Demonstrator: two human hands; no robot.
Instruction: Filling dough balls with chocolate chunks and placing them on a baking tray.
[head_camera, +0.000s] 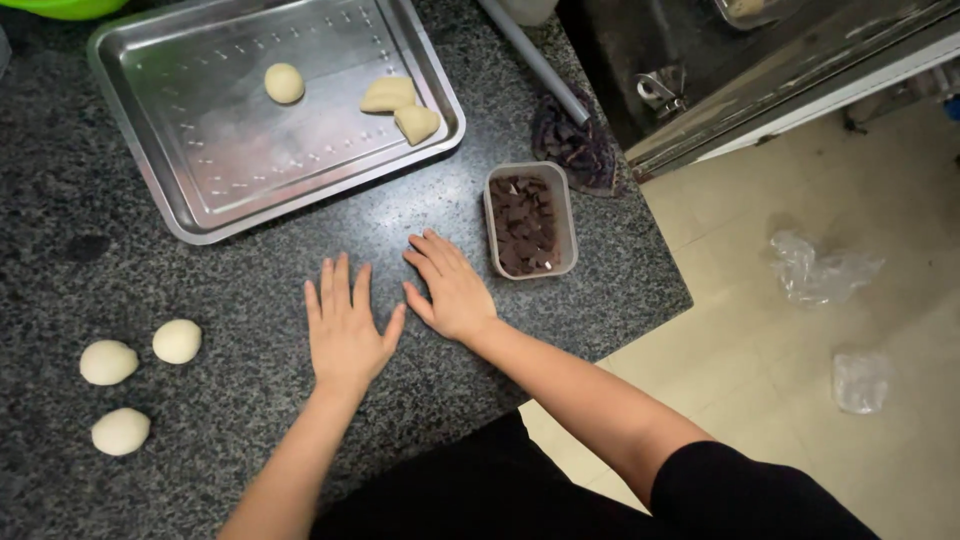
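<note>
My left hand (345, 325) lies flat, palm down, on the dark speckled stone counter (250, 280), fingers spread, holding nothing. My right hand (450, 290) rests flat beside it, fingers together and pointing up-left, also empty. Just right of my right hand stands a small clear plastic tub of dark chocolate pieces (528, 220). Three round white dough balls (135, 375) sit on the counter to the left of my left hand. Beyond my hands lies a metal baking tray (200, 160) holding one dough ball (284, 83) and two folded dough pieces (400, 108).
A dark patterned cloth (575, 145) lies behind the tub by a metal rail. The counter's corner edge (680, 295) drops to a pale tiled floor with two crumpled clear plastic bags (820, 270). A green object (60, 8) shows at the top left.
</note>
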